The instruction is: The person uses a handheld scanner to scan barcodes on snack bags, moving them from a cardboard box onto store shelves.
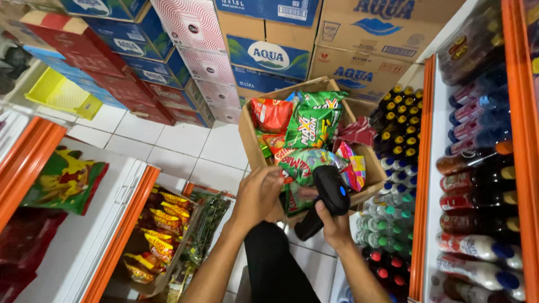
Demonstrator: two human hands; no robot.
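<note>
At frame centre my left hand grips a green snack bag, my right hand closed around the black barcode scanner; crinkled foil may spoil the reading.

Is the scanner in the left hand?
No, the black scanner is gripped by the right hand, while the left hand reaches into the snack box.

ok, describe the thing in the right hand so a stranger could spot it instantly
Start at the open cardboard box of snack bags on the tiled floor. At its near edge the right hand grips a black handheld scanner: the only matte black thing among glossy bags, with a small blue light.
</note>
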